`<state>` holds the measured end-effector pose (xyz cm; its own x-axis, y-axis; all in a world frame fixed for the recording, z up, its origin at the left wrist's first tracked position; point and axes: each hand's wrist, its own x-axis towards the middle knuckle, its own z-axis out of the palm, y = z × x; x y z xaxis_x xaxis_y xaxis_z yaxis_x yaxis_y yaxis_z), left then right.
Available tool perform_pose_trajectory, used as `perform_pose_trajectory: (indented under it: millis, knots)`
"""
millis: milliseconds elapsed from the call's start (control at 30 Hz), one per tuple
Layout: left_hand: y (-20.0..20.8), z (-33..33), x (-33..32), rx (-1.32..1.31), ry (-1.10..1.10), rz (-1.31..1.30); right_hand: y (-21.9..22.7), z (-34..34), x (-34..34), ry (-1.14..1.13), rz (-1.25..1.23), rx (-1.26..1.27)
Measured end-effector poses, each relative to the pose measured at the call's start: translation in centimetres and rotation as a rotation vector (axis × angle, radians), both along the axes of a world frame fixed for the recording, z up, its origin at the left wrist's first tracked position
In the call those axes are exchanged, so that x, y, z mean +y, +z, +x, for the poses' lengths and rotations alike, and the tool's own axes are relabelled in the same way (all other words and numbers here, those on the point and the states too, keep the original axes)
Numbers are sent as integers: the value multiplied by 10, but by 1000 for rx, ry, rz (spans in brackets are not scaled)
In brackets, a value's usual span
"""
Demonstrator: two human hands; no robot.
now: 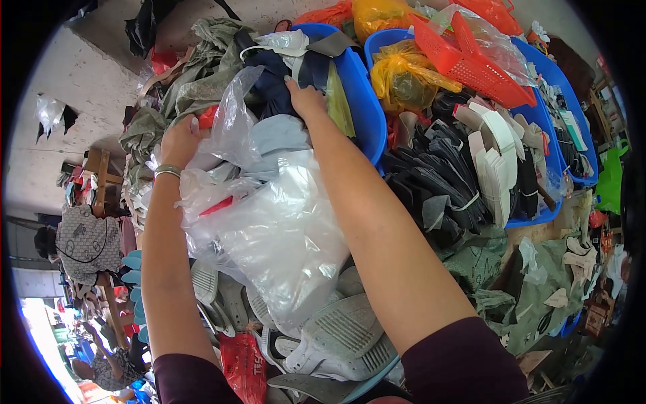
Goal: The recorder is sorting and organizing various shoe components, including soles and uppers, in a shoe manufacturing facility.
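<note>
My left hand is closed at the edge of a crumpled grey-green woven sack, beside clear plastic; what its fingers grip is hidden. Farther right, my right hand is closed on dark navy material at the near side of a blue basket. Between my arms lies a large clear plastic bag with a small red strip in it. Pale grey pieces show behind the bag. Under and in front of it are several grey shoe soles.
Another blue basket holds bundled black pieces, white strips, a yellow bag and a red plastic basket. A red bag lies among the soles. At the lower left, another person is in the background.
</note>
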<state>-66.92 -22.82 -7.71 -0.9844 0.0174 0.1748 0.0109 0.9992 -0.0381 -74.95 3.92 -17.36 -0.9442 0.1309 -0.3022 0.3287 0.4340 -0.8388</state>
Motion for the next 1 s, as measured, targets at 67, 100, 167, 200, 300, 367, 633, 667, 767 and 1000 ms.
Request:
perform_pose_trajectory:
  millis: [67, 100, 167, 200, 300, 367, 633, 667, 767, 1000]
  knots:
    - [0, 0, 4, -2, 5, 8, -10, -3, 0, -18, -109, 144]
    - [0, 0, 5, 18, -5, 33, -12, -3, 0, -36, -219, 290]
    - [6, 6, -5, 34, -2, 30, 4, 1, -9, 324, -336, 472]
    - [4, 3, -2, 28, -5, 23, 3, 2, -14, 304, -336, 534]
    - [2, 0, -2, 32, -23, 16, 8, 10, -22, 301, -296, 658]
    - [2, 3, -4, 44, -36, 20, 19, 18, -21, 456, -409, 730]
    - [-20, -39, -188, 188, -144, 21, 83, 82, -83, 681, -401, 1009]
    - [-50, -52, -177, 178, -163, 50, 64, 81, -84, 661, -359, 1103]
    - [-102, -59, -149, 168, -181, 84, 30, 63, -71, 550, -311, 1013]
    - [-97, -47, -139, 211, -142, 14, 1, 24, -6, -298, 148, 171]
